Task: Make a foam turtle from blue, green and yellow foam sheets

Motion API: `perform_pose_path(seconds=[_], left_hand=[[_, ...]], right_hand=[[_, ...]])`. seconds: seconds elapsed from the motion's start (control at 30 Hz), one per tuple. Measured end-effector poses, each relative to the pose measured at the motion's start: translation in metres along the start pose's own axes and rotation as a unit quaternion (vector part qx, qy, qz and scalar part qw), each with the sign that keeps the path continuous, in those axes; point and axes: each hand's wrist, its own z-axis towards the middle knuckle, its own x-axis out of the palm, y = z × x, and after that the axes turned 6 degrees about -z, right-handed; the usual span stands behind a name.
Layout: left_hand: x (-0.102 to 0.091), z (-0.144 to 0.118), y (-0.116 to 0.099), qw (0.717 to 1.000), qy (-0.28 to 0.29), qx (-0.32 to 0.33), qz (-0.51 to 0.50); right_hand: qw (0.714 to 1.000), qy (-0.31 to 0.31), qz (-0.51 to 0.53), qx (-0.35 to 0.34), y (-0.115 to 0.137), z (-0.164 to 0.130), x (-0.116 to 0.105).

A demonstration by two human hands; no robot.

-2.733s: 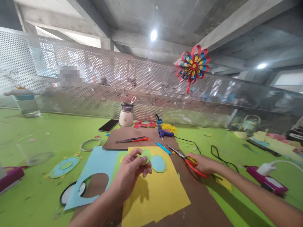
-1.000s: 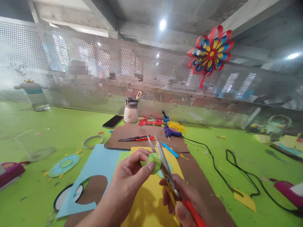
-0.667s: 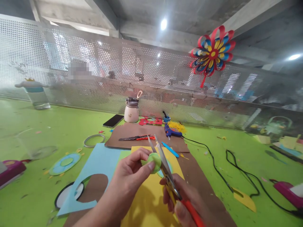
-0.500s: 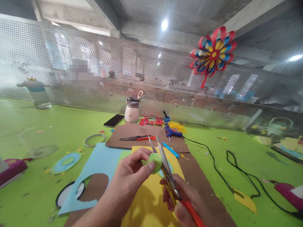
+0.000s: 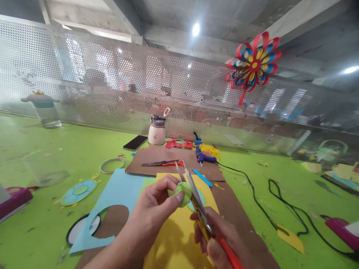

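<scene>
We've L hand [image 5: 155, 204] w/ thumb & fingers pinched on green paper circle [image 5: 184, 195], R hand [image 5: 224, 228] wrapped round scissors [image 5: 199, 204], blades apart by circle's R edge, touching or not we can't tell, yellow sheet [image 5: 169, 235] below, phone [image 5: 135, 142] beside bottle [image 5: 156, 135] at back

Scissors [image 5: 205, 221] jutting from right hand [image 5: 223, 228], gap between bottle [image 5: 156, 134] and glue gun [image 5: 206, 157], mesh screen [image 5: 179, 89] behind

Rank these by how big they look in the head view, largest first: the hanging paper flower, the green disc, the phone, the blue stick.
1. Paper flower
2. Green disc and phone: too close to rank; the left hand covers part of the disc.
3. Blue stick
</scene>
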Motion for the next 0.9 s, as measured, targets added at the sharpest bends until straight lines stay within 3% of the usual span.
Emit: perform_pose_path(seconds=[0.5,0.9], left_hand=[[0.012,-0.01,-0.014,0.997,-0.042,-0.05,-0.035],[0.01,-0.008,-0.012,0.996,-0.039,-0.069,-0.042]], right_hand=[[0.999,-0.014,-0.044,0.001,0.01,-0.003,0.003],[0.998,-0.015,-0.053,0.011,0.014,-0.004,0.003]])
